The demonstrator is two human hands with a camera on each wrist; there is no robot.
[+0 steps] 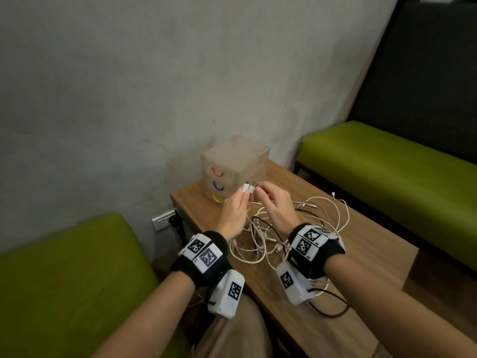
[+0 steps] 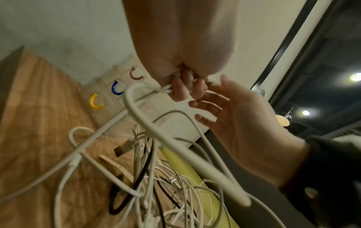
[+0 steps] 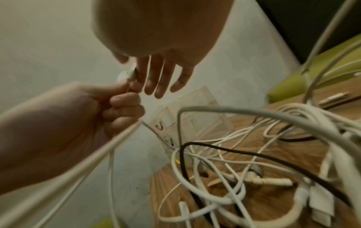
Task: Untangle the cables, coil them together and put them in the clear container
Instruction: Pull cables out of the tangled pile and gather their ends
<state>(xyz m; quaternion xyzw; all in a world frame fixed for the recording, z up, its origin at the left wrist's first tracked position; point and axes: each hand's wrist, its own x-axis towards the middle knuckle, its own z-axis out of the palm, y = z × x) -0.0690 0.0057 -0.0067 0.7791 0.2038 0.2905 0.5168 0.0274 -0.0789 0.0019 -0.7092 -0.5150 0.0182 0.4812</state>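
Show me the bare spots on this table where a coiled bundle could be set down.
Bare wood shows on the table along its right edge beyond the cable tangle, and on the near end toward the person, right of the black cable. The middle is crowded with cables. The far corner holds the clear container, with both hands raised in front of it.

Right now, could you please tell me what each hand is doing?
Left hand: grips white plastic cable plugs.
Right hand: pinches the same plugs, other fingers relaxed.
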